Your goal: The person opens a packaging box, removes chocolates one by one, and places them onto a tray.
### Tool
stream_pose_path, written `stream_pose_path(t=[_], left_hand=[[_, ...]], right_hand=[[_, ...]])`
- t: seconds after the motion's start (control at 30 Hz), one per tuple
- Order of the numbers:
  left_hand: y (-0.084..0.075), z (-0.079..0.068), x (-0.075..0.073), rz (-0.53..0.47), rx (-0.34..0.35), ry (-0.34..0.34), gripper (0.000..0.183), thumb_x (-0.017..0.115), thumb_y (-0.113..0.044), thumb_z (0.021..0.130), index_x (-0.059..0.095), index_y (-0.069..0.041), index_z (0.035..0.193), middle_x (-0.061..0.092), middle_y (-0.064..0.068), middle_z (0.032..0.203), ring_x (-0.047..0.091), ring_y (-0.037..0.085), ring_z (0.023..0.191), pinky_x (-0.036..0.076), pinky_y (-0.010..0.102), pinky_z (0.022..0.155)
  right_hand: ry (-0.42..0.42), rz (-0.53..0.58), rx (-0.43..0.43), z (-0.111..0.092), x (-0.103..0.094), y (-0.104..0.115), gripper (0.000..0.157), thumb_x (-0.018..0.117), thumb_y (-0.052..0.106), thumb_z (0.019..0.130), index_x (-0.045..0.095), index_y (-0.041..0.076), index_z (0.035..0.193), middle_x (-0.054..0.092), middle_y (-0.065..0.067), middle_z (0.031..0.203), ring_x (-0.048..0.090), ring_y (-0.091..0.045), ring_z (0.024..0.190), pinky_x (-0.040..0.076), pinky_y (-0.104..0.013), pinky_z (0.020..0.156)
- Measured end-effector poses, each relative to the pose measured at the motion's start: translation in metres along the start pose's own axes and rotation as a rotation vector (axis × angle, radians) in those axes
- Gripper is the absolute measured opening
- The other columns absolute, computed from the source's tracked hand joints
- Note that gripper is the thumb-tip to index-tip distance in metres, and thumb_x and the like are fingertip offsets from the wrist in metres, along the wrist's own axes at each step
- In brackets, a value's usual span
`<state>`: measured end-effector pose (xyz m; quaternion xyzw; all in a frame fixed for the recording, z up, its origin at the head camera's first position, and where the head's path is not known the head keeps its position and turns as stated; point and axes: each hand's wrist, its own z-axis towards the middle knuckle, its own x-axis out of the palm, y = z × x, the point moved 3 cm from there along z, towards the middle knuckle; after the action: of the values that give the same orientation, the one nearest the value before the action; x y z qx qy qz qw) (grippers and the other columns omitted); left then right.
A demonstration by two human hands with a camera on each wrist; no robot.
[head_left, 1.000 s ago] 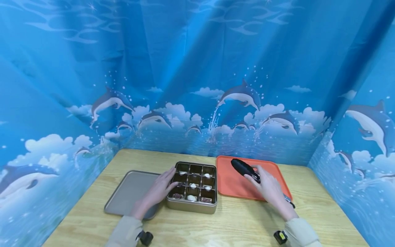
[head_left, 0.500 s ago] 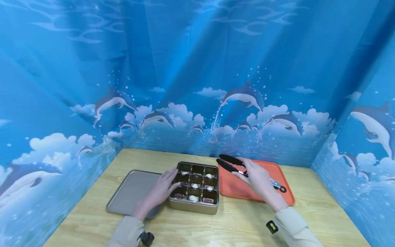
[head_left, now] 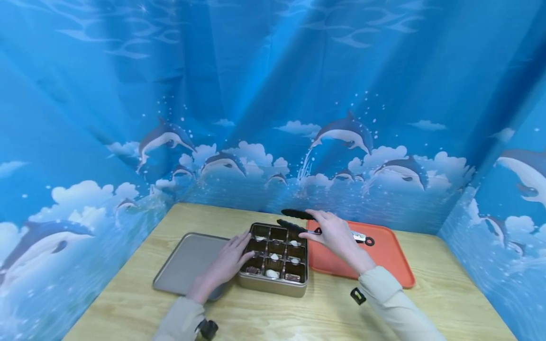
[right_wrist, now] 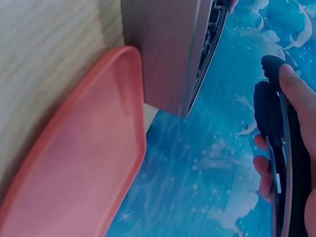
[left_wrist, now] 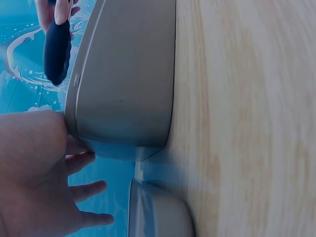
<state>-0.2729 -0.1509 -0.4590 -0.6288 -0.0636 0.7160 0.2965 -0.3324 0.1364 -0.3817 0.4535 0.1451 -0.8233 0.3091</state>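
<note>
A metal tin (head_left: 273, 286) with a dark divided insert stands mid-table. Small white and dark reddish-brown pieces lie in several of its compartments. My left hand (head_left: 228, 260) rests at the tin's left rim. In the left wrist view the left hand's fingers (left_wrist: 89, 191) spread loosely outside the tin's corner. My right hand (head_left: 337, 233) holds tongs (head_left: 294, 226) with black, ridged tips and a metal body. Both tips stand slightly apart, above the tin's far right corner in the head view. From the right wrist view, nothing shows between the tong tips (right_wrist: 268, 111).
To the left lies a flat grey metal tray or lid (head_left: 187, 265), partly under my left forearm. An orange-red tray (head_left: 384, 265) sits to the right, close to the tin. Behind the wooden table (head_left: 273, 322) hangs a blue dolphin curtain (head_left: 239, 94).
My right hand has carried the tongs leftward from over the orange-red tray to the tin's right far corner. The tong tips now point left, visibly apart. The left hand stays at the tin.
</note>
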Motion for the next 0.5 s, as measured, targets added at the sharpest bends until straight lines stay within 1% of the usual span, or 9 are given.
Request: stream_pose_path(t=[0.03,0.1,0.17,0.2,0.27,0.33,0.4,0.43,0.5], left_hand=[[0.000,0.000,0.000,0.004,0.003,-0.002,0.062,0.052,-0.031,0.107,0.033,0.002,0.155,0.026,0.018,0.164,0.028,0.048,0.147,0.021,0.061,0.121],[-0.001,0.000,0.000,0.012,0.004,0.002,0.062,0.051,-0.031,0.107,0.032,0.002,0.156,0.025,0.018,0.164,0.027,0.048,0.147,0.021,0.061,0.121],[-0.001,-0.001,0.000,0.016,0.001,0.008,0.062,0.050,-0.032,0.107,0.032,0.001,0.156,0.025,0.017,0.165,0.027,0.048,0.148,0.021,0.063,0.121],[-0.001,-0.001,0.000,0.018,-0.001,0.010,0.063,0.050,-0.033,0.107,0.031,0.001,0.156,0.025,0.017,0.165,0.027,0.048,0.148,0.021,0.063,0.120],[-0.001,-0.001,0.000,0.021,-0.009,0.017,0.063,0.050,-0.034,0.107,0.031,0.000,0.157,0.025,0.016,0.165,0.027,0.048,0.148,0.021,0.065,0.120],[-0.001,-0.001,0.000,0.027,-0.016,0.018,0.063,0.049,-0.034,0.107,0.031,-0.001,0.157,0.025,0.016,0.165,0.027,0.048,0.148,0.022,0.066,0.119],[-0.001,0.000,0.000,0.030,-0.022,0.018,0.062,0.049,-0.034,0.107,0.031,-0.001,0.157,0.025,0.016,0.165,0.027,0.048,0.148,0.022,0.066,0.119],[-0.001,0.000,0.000,0.030,-0.023,0.017,0.062,0.049,-0.034,0.107,0.032,-0.001,0.157,0.026,0.016,0.165,0.028,0.048,0.147,0.022,0.066,0.119],[-0.001,0.000,0.000,0.028,-0.026,0.017,0.062,0.050,-0.033,0.107,0.032,-0.002,0.157,0.026,0.016,0.165,0.027,0.048,0.148,0.022,0.066,0.119]], right_hand=[[0.014,-0.013,-0.012,0.004,0.001,0.002,0.073,0.080,0.055,0.080,0.064,0.011,0.136,0.074,-0.010,0.110,0.064,-0.017,0.066,0.041,-0.022,0.044],[0.055,-0.032,-0.036,0.012,0.003,0.007,0.073,0.077,0.058,0.081,0.064,0.013,0.136,0.075,-0.007,0.103,0.065,-0.017,0.067,0.036,-0.021,0.042],[0.093,-0.065,-0.070,0.020,0.005,0.011,0.072,0.075,0.060,0.082,0.063,0.014,0.136,0.075,-0.005,0.102,0.067,-0.018,0.072,0.034,-0.021,0.041],[0.107,-0.087,-0.093,0.025,0.005,0.014,0.072,0.074,0.060,0.082,0.063,0.014,0.137,0.075,-0.004,0.103,0.068,-0.019,0.075,0.034,-0.021,0.041],[0.131,-0.129,-0.149,0.034,0.006,0.019,0.072,0.073,0.061,0.083,0.064,0.013,0.136,0.075,-0.004,0.105,0.069,-0.020,0.079,0.039,-0.023,0.042],[0.140,-0.184,-0.222,0.043,0.007,0.024,0.071,0.072,0.061,0.083,0.064,0.013,0.135,0.074,-0.004,0.111,0.068,-0.021,0.083,0.047,-0.026,0.048],[0.148,-0.233,-0.293,0.052,0.008,0.030,0.070,0.073,0.060,0.083,0.065,0.013,0.134,0.073,-0.004,0.112,0.067,-0.021,0.087,0.055,-0.030,0.059],[0.153,-0.255,-0.327,0.056,0.009,0.033,0.069,0.074,0.059,0.083,0.065,0.012,0.134,0.073,-0.004,0.112,0.067,-0.022,0.089,0.057,-0.033,0.066],[0.162,-0.300,-0.387,0.064,0.009,0.038,0.068,0.076,0.057,0.082,0.066,0.012,0.133,0.072,-0.004,0.113,0.066,-0.023,0.093,0.059,-0.036,0.075]])
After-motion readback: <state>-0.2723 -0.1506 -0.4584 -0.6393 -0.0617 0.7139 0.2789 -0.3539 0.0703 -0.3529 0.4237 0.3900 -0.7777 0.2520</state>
